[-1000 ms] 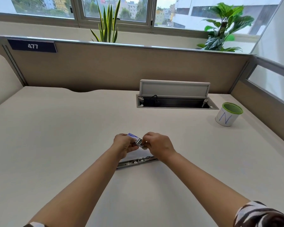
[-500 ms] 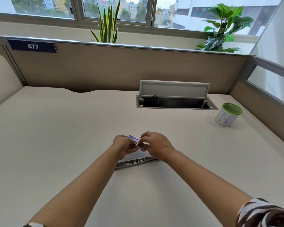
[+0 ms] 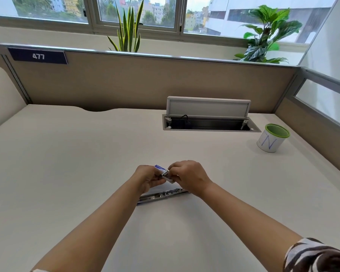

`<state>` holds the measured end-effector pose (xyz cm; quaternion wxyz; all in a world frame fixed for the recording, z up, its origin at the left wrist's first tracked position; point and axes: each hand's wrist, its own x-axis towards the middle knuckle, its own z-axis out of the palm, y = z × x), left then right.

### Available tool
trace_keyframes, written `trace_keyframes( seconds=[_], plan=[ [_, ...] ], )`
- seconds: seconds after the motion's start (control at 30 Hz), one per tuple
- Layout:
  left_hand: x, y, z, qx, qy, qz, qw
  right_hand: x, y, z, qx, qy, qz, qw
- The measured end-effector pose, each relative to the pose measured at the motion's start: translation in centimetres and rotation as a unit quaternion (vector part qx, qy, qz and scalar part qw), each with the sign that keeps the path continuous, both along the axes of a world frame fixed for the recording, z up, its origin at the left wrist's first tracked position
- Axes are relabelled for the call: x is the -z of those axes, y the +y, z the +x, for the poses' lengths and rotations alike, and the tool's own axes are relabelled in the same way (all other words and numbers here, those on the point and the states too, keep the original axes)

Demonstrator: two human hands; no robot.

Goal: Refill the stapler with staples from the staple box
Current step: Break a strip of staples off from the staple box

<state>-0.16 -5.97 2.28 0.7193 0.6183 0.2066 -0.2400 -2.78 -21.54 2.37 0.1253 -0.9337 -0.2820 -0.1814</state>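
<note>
A small blue-and-white staple box (image 3: 162,170) is held above the desk between both hands. My left hand (image 3: 148,178) grips its outer sleeve. The fingers of my right hand (image 3: 187,176) pinch the white inner tray, which sticks out of the sleeve at the right end. Whether staples lie in the tray is too small to tell. Under my hands, the metal stapler (image 3: 162,195) lies opened out flat on the white desk, partly hidden by my wrists.
A white cup with a green rim (image 3: 271,140) stands at the right. An open cable hatch with a raised lid (image 3: 208,116) sits in the desk behind my hands. Beige partition walls (image 3: 145,83) bound the desk at the back and right.
The inner tray has slid a little further out of the sleeve under my right fingers. Both hands stay in nearly the same spot above the stapler.
</note>
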Motion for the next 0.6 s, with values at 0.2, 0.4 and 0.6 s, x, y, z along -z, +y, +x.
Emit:
trace_keyframes(
  seconds=[0.2, 0.4, 0.6],
  plan=[
    [-0.2, -0.13, -0.26, 0.017, -0.002, 0.0, 1.0, 0.12, -0.37, 0.45, -0.033, 0.007, -0.08, 0.996],
    [-0.22, -0.15, -0.38, 0.027, -0.012, -0.003, 1.0, 0.35, -0.37, 0.32, -0.03, 0.027, -0.156, 0.987],
    [-0.45, -0.17, -0.3, 0.035, -0.008, 0.001, 0.999, 0.2, -0.18, 0.1, -0.012, 0.091, -0.142, 0.986]
  ],
)
